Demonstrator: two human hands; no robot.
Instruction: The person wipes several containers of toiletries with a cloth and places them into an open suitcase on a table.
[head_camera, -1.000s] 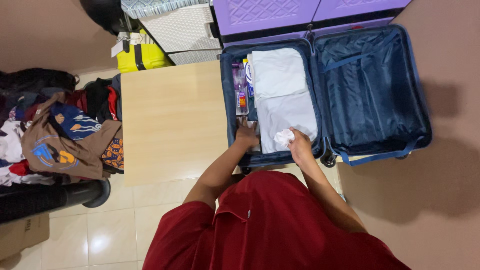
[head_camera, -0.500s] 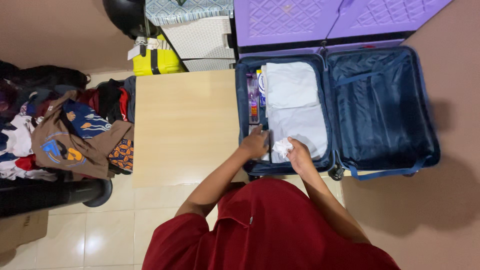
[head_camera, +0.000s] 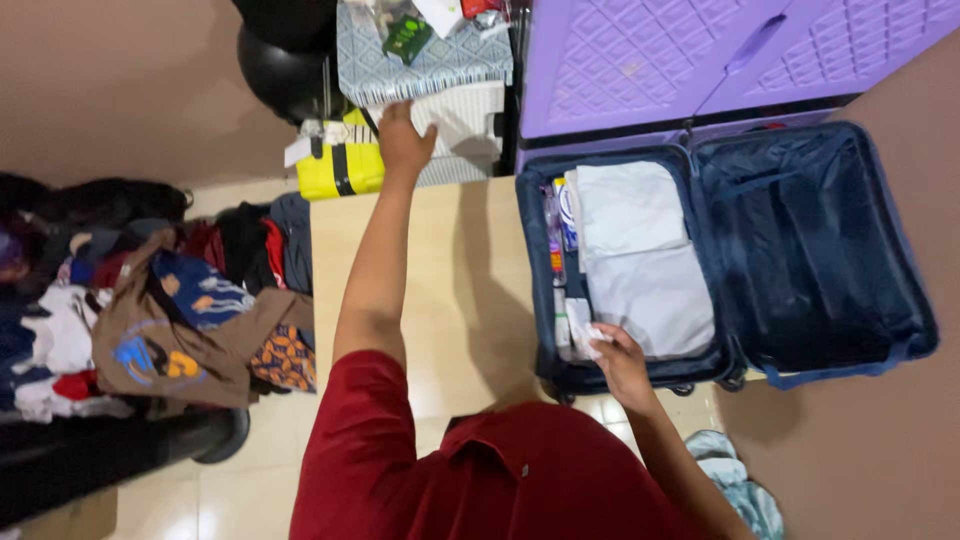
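Observation:
An open navy suitcase (head_camera: 905, 330) lies on the floor, its left half packed with folded white clothes (head_camera: 640, 260) and toiletries (head_camera: 556, 225) along the side. My right hand (head_camera: 622, 358) rests in the near left corner of that half, fingers closed on a small white bundle (head_camera: 588, 336). My left hand (head_camera: 405, 135) is stretched far forward over the wooden board (head_camera: 450, 300). It touches the edge of a white slatted box (head_camera: 455, 115) beside a yellow bag (head_camera: 340, 170). Whether it grips anything is hidden.
A purple plastic drawer cabinet (head_camera: 660, 60) stands behind the suitcase. A patterned grey box (head_camera: 425, 65) sits on the white slatted one. A heap of mixed clothes (head_camera: 160, 300) lies at the left. A pale blue cloth (head_camera: 735, 480) lies by my right elbow.
My left hand has left the suitcase and reached forward to the white slatted box. My right hand stays in the suitcase's near corner on the white bundle. The view has shifted toward the back.

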